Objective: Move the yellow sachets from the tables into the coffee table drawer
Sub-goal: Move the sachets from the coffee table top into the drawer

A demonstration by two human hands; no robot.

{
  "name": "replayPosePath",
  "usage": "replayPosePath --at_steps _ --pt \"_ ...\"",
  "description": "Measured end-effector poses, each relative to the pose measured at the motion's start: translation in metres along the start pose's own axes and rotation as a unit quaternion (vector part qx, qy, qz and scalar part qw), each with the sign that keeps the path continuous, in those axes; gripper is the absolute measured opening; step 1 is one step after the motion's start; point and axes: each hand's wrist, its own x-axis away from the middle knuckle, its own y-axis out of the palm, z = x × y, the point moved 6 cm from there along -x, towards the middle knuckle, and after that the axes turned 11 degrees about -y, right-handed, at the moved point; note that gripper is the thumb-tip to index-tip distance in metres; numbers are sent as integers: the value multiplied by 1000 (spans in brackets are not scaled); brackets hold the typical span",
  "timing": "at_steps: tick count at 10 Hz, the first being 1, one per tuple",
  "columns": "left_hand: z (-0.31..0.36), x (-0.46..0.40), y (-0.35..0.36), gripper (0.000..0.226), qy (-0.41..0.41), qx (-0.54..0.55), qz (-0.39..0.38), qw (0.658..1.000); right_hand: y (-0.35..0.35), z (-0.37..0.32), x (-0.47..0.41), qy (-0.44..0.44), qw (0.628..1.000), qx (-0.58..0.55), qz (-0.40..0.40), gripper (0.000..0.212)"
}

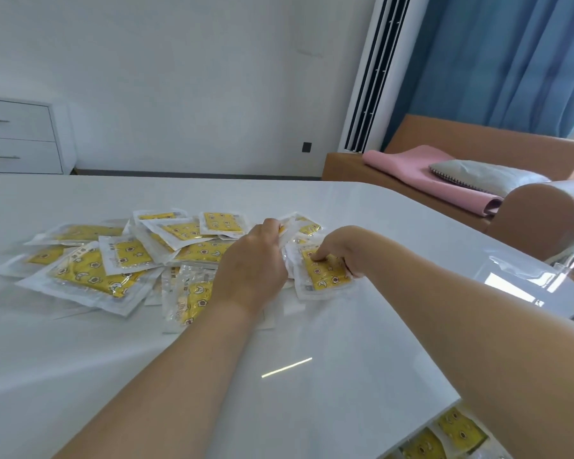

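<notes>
Several yellow sachets in clear wrappers lie in a loose pile (113, 260) on the glossy white table (279, 359). My left hand (256, 260) reaches into the pile's right part and its fingers pinch a sachet (307, 226) at the far right. My right hand (340, 251) grips another yellow sachet (325, 273), fingers curled over its top. Below the table's near right edge, more yellow sachets (444, 438) lie in a lower space, seemingly the drawer.
An orange sofa (478, 144) with a pink cloth (428, 173) and a grey cushion (484, 175) stands at the right behind the table. A white drawer cabinet (17, 137) is at the far left wall. Blue curtains (511, 61) hang at the back right.
</notes>
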Motion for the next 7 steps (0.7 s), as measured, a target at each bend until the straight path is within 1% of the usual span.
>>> replayPosePath --at_steps 1,2,3,4,5,6,7 --pt "0 0 4 29 1 -14 -13 1000 -3 9 0 47 999 -13 11 27" --pt "-1 -1 2 27 0 2 -8 1000 -4 2 2 32 999 -20 13 40" --pt "-3 -2 0 26 -12 25 -2 1000 -4 -3 -11 -33 999 -22 28 33" --pt "-6 -2 -3 27 -27 44 12 999 -6 -5 -17 -47 997 -1 63 27" --pt "-9 -3 -6 26 -42 60 21 997 0 -30 25 -82 989 119 37 15" --pt "-10 -2 -7 25 -52 70 21 996 -1 -32 19 -99 985 139 10 20" --pt "-9 -2 -9 24 -48 77 24 996 5 -25 8 -89 992 94 -4 21"
